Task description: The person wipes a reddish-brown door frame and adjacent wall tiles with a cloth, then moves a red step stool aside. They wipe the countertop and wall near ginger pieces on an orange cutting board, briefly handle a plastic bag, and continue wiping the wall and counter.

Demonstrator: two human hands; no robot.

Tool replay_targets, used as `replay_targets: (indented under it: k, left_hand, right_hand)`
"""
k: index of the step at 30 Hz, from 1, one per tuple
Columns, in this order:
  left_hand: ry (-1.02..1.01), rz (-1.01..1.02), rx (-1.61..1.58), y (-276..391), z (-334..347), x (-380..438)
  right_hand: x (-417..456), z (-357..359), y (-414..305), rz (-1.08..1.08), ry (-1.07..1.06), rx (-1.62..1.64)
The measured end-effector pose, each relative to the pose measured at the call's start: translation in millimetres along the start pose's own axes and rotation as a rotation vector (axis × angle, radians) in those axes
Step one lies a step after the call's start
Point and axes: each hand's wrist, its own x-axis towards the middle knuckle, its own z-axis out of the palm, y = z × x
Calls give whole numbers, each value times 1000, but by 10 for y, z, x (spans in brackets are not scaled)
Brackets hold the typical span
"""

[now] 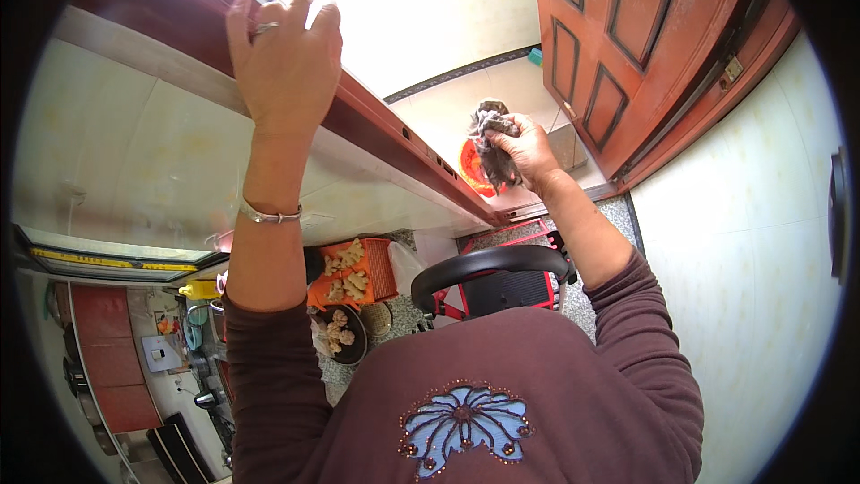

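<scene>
My left hand (285, 70) is raised against the reddish-brown door frame (403, 138), its fingers spread over the frame. A ring and a metal bracelet are on that arm. In my right hand (531, 151) is a crumpled grey cloth (496, 138), pinched between thumb and fingers on the doorway side of the frame. Part of the cloth hangs down below the hand. An orange-red basin (472, 168) shows behind and below the cloth, partly covered by it. To the right stands a brown panelled door (605, 33), swung open.
Below me is a red-framed step ladder (507, 289) with a black curved rail (494, 259). An orange basket (379, 269) with ginger (349, 269) and a dark pan (353, 346) with garlic bulbs (339, 333) sit at lower left. A tiled wall (739, 215) rises at right.
</scene>
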Motion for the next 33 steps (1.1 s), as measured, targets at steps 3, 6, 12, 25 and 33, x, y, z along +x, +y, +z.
replay_targets:
  k: [3, 6, 12, 25, 33]
  left_hand:
    - [4, 10, -38, 77, 42, 0]
    - [37, -22, -36, 66, 91, -86]
    - [33, -5, -7, 30, 82, -129]
    - [186, -50, -31, 101, 187, -103]
    - [-3, 111, 26, 541, 254, -390]
  right_hand:
    - [174, 75, 31, -496, 47, -467]
    - [112, 680, -295, -499, -6, -262]
    - [-8, 1404, -83, -668, -201, -242]
    - [5, 1381, -102, -981, -213, -366]
    - [394, 350, 1680, -719, -238, -634]
